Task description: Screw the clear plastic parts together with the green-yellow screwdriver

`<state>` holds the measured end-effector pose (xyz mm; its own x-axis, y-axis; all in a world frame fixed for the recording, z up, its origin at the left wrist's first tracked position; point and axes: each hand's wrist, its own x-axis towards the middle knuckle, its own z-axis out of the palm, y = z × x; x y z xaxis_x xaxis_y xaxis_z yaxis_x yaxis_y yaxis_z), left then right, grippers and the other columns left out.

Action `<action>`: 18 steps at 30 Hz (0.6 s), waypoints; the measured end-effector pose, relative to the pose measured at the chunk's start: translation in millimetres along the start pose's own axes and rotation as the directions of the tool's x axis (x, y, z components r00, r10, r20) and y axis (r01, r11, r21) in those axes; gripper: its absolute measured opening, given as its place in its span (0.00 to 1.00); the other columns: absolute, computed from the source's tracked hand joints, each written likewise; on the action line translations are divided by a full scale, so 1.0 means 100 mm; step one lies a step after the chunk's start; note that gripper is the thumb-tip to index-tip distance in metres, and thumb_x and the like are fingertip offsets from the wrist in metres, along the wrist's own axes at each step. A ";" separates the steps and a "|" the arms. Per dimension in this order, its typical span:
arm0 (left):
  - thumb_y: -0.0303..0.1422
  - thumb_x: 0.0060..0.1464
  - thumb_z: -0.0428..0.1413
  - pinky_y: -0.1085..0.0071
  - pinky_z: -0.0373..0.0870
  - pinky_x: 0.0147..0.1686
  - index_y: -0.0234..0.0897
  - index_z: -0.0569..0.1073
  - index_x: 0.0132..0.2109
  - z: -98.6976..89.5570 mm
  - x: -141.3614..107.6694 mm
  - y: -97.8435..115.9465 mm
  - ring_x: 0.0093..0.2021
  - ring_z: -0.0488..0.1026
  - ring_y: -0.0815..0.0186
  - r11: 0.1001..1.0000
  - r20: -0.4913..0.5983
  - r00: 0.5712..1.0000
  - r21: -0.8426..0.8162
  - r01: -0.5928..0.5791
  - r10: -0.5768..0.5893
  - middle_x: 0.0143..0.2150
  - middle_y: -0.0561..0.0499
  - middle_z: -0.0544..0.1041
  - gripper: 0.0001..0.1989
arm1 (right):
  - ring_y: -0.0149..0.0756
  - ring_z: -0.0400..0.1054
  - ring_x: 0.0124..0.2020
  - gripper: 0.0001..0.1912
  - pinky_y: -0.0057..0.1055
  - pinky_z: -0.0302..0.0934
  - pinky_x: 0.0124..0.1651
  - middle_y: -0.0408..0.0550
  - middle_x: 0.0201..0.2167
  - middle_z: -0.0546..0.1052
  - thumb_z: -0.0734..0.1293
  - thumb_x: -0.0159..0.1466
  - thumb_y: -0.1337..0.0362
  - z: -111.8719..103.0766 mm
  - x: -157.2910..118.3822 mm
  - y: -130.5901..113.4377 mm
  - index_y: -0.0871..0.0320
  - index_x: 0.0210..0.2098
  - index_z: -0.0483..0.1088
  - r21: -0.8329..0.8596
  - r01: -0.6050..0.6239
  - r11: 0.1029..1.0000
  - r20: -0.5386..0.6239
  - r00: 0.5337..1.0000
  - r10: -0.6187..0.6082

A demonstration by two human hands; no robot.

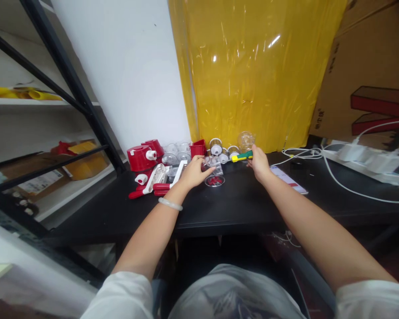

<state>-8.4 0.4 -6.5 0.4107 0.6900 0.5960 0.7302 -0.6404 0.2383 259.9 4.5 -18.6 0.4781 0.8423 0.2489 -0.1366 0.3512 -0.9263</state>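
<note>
My left hand [197, 172] is closed on a clear plastic part [216, 165] over the black table. My right hand [258, 163] grips a screwdriver [242, 156] with a green and yellow handle, its shaft pointing left toward the clear part. Just below the clear part lies a round dish [215, 180] with small red pieces in it. Behind my hands stand metallic cylinders [216, 146] with white ends, and a clear round piece [246, 141] is behind my right hand.
Red housings [141, 158], white parts with red handles [156, 178], clear cups [176, 153] and a red container [197, 148] stand at the left. A phone-like flat device [288, 179], white cables and a power strip [369, 161] lie right on the black table [226, 212].
</note>
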 end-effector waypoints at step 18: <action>0.53 0.61 0.56 0.56 0.68 0.64 0.37 0.73 0.48 0.00 0.00 0.01 0.60 0.72 0.53 1.000 0.000 1.000 -0.012 0.001 -0.001 0.60 0.40 0.71 0.22 | 0.31 0.59 0.18 0.22 0.27 0.56 0.21 0.38 0.17 0.63 0.60 0.65 0.42 -0.07 0.02 0.04 0.53 0.28 0.62 -0.175 0.106 0.979 -0.025 0.993 -0.112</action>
<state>-8.0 -0.1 -6.0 0.4100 0.6903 0.5962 0.7238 -0.6439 0.2479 266.7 4.9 -23.3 0.5116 0.7873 0.3443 0.0687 0.3619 -0.9297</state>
